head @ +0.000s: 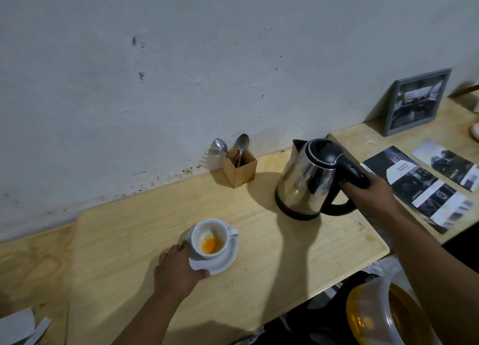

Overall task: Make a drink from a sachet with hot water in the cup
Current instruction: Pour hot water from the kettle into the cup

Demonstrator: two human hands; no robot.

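A white cup [210,238] stands on a white saucer [223,263] near the middle of the wooden table [129,241]. Orange powder or liquid lies in the bottom of the cup, with a pale patch beside it. My left hand [178,265] holds the saucer's left edge, its thumb against the cup. To the right stands a steel electric kettle [305,184] with a black lid, upright on the table. My right hand [368,189] is wrapped around its black handle.
A small wooden holder [239,171] with spoons and a fork stands by the wall. Brochures [420,186] and a framed picture [414,103] lie on the right. Torn grey wrapper pieces [23,329] sit at the bottom left. A clear tub [383,316] is at lower right.
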